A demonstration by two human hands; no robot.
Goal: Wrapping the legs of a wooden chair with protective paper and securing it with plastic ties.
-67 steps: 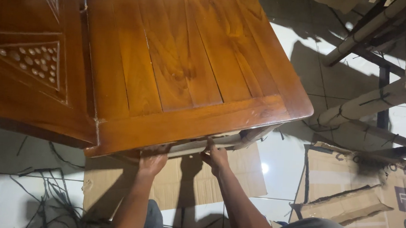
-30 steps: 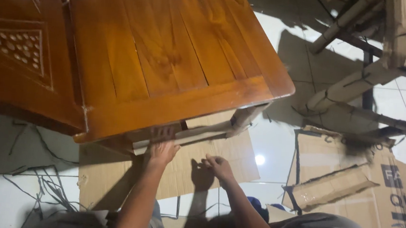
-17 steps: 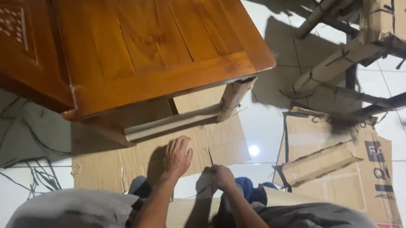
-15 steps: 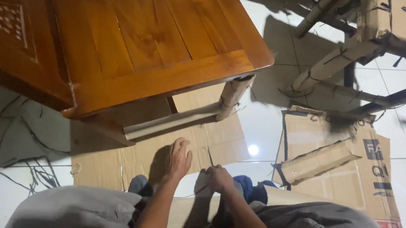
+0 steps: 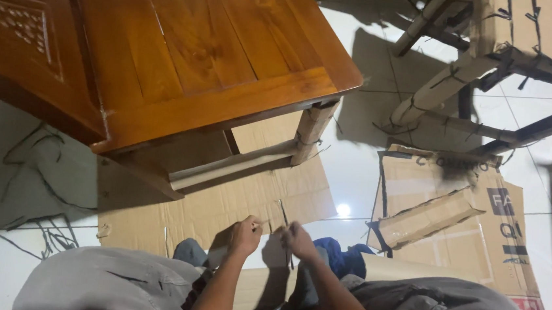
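Below the front edge of the wooden table, over the flattened cardboard sheet lying on the white tiled floor, the person's two hands are working close together. The left hand is curling nearly closed, pinching something thin between thumb and fingers; the right hand is likewise closing on a dark, thin strap that is running down past the cardboard's edge. What exactly the left hand is gripping cannot be told, since the object is too small and shadowed.

Risks, as a judgement: the strap may be slipping out of so narrow a pinch, or snapping back toward the fingers if it is under tension. The cardboard-wrapped table leg and wrapped rail are standing just beyond the hands, so a sudden jerk forward could be driving the knuckles into them. The table top's overhanging front edge is lying above that zone, limiting upward room.

Open room: the person's knees in grey trousers are bracketing the hands from below, leaving only a small working pocket. Loose black straps are trailing on the floor to the left, a snagging hazard. To the right, a torn cardboard box and wrapped furniture frames are crowding the floor, well apart from the hands.
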